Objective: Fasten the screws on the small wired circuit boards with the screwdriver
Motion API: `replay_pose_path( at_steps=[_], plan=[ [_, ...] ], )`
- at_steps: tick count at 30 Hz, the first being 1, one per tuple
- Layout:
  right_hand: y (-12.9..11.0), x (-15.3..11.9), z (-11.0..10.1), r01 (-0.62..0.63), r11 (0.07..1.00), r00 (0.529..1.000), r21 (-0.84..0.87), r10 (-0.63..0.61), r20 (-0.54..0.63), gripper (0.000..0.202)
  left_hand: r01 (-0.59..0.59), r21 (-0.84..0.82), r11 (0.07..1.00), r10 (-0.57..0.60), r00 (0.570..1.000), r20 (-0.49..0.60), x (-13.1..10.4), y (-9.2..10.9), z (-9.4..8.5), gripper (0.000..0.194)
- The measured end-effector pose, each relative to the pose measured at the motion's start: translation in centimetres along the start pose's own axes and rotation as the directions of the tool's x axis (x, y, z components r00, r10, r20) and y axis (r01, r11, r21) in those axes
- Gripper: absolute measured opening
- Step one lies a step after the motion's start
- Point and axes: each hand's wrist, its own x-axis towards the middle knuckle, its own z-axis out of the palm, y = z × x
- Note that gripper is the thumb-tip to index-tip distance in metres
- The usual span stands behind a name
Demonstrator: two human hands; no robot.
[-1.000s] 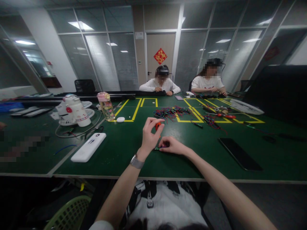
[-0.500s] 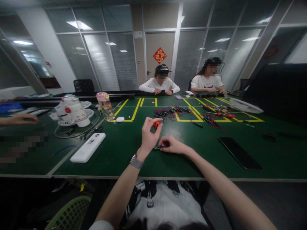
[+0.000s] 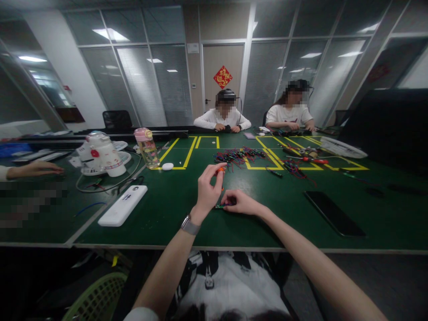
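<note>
Hands at half-hidden green board

Left hand pinches small orange tool upright above green surface; right hand holds small circuit board on it. Wired-board pile lies beyond both hands.

I see a smooth, dark green worktop with a soft sheen. The phone looks black and glossy, while the power bank looks like smooth white plastic. My view shows a clear plastic bottle, a grey metal-looking watch band, a green plastic basket and printed cloth clothing.
</note>
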Motion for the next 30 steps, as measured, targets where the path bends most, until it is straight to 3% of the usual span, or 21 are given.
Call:
replay_pose_path(
  at_steps=[5,14,25,30],
  plan=[
    [0.16,0.05,-0.03,0.002,1.0,1.0,0.004,-0.002,0.012,0.015,-0.043,0.079,0.996,0.049,0.996,-0.071,0.05,0.21,0.02,0.013],
    [-0.02,0.11,-0.02,0.004,0.999,1.0,-0.037,-0.004,0.021,0.014,0.005,-0.059,0.998,-0.003,0.999,0.044,-0.09,-0.12,0.09,0.032],
    [0.55,0.09,-0.04,0.016,0.997,1.0,-0.072,-0.014,0.027,0.017,-0.041,0.076,0.996,0.045,0.998,-0.046,0.04,0.11,0.1,0.021],
    [0.5,0.09,-0.09,0.036,0.996,0.999,-0.08,-0.035,0.02,0.015,-0.053,0.052,0.997,0.054,0.999,-0.006,0.04,0.37,0.05,0.022]
  ],
)
